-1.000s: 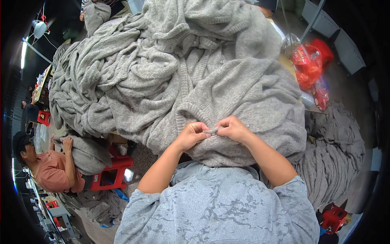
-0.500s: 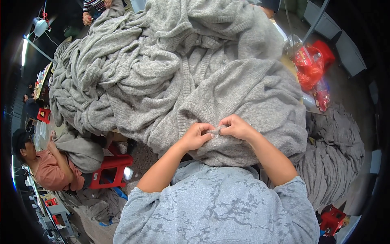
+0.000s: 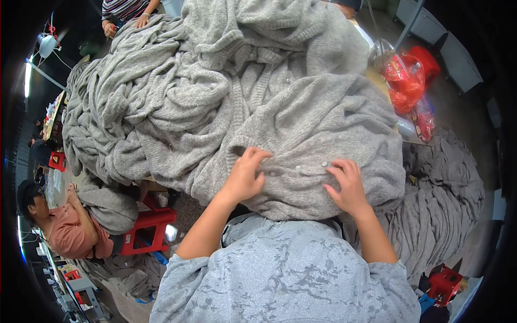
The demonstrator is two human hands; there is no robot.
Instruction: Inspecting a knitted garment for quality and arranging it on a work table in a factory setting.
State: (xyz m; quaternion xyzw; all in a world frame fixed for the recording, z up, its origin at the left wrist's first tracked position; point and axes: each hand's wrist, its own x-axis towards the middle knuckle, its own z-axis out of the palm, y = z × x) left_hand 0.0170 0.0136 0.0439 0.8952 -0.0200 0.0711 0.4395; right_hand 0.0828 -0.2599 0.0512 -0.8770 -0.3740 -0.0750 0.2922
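A grey knitted cardigan (image 3: 318,188) lies on top of a heap of the same knitwear in front of me. Along its front edge run small shiny buttons, one of them a round button (image 3: 325,163) right by my right hand's fingertips. My right hand (image 3: 347,185) is open over the cloth, thumb and fingers apart. My left hand (image 3: 246,175) rests at the ribbed edge, its fingers curved but spread from the thumb, with nothing visible between them. Its fingertips touch or hover just over the knit; which one is hard to tell.
The grey garment heap (image 3: 156,102) spreads far left and back. More knitwear (image 3: 441,210) hangs or lies low at the right. Red plastic bags (image 3: 404,81) stand at the right edge. A seated person (image 3: 72,226) and a red stool (image 3: 148,229) are at left; another person's hands (image 3: 142,20) are at the far side.
Both hands were pinching the cardigan's front edge together; they have let go and parted. The right hand moved right, the left a little left, and a row of buttons now shows between them.
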